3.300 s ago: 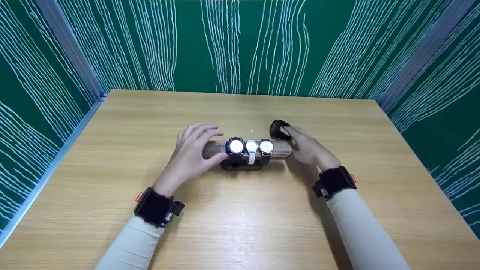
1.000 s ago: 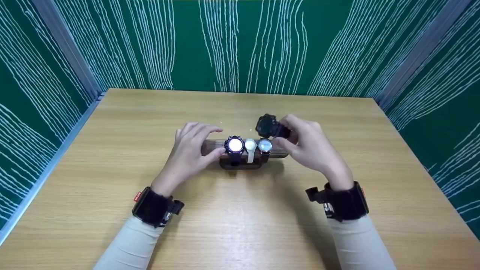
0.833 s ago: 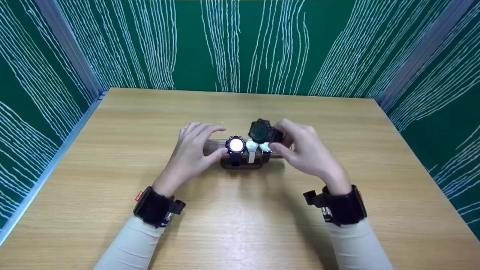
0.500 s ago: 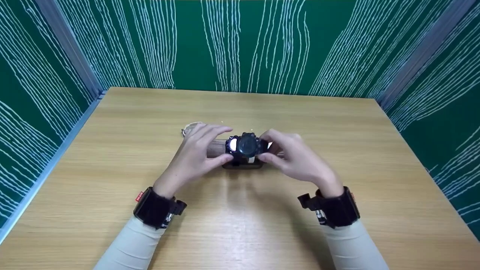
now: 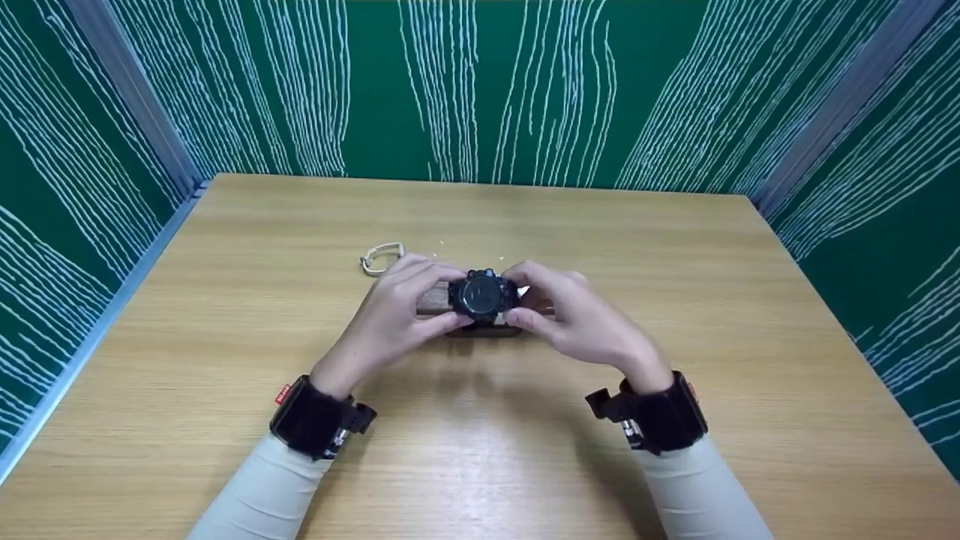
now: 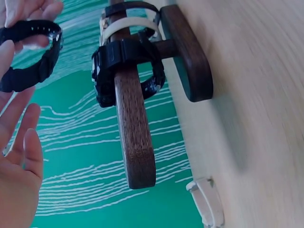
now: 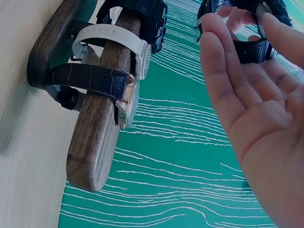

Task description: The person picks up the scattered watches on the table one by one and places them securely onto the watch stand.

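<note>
Above stand (image 6: 135, 128), left hand (image 5: 394, 304), right hand (image 5: 574, 315) hold black watch (image 5: 481, 295); tags (image 5: 283, 394) illegible.

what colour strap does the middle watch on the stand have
The strap is white, clearest in the right wrist view.

Green walls (image 5: 487, 90) with wavy white lines flank a wood-grained table (image 5: 480, 442).
</note>
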Motion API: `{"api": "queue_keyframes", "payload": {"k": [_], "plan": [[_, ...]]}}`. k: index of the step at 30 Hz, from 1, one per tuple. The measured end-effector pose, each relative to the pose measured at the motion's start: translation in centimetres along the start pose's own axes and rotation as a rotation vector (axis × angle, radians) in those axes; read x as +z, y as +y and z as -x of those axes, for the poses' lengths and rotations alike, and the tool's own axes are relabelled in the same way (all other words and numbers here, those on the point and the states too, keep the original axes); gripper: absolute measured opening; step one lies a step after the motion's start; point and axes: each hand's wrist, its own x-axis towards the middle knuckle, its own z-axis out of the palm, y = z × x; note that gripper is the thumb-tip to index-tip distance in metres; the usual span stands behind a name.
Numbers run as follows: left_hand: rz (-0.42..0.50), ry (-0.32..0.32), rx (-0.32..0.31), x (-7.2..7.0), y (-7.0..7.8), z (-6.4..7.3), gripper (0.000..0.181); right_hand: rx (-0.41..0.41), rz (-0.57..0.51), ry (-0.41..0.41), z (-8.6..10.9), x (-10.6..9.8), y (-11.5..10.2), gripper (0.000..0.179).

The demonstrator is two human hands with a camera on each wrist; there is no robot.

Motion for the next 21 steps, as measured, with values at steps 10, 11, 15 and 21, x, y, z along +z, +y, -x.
{"api": "queue_keyframes", "payload": {"k": [10, 11, 15, 21], "plan": [[0.057, 0.017, -0.041, 0.06, 0.06, 0.11, 0.045, 0.003, 0.045, 0.013, -0.08, 0.08, 0.52, 0.029], [0.056, 0.020, -0.042, 0.08, 0.04, 0.13, 0.045, 0.005, 0.048, 0.014, -0.08, 0.09, 0.55, 0.029], [0.054, 0.032, -0.044, 0.12, 0.02, 0.15, 0.045, 0.013, 0.044, 0.017, -0.06, 0.15, 0.59, 0.028], [0.047, 0.057, -0.048, 0.17, -0.13, 0.21, 0.045, 0.019, 0.070, 0.023, -0.09, 0.20, 0.50, 0.028]]}}
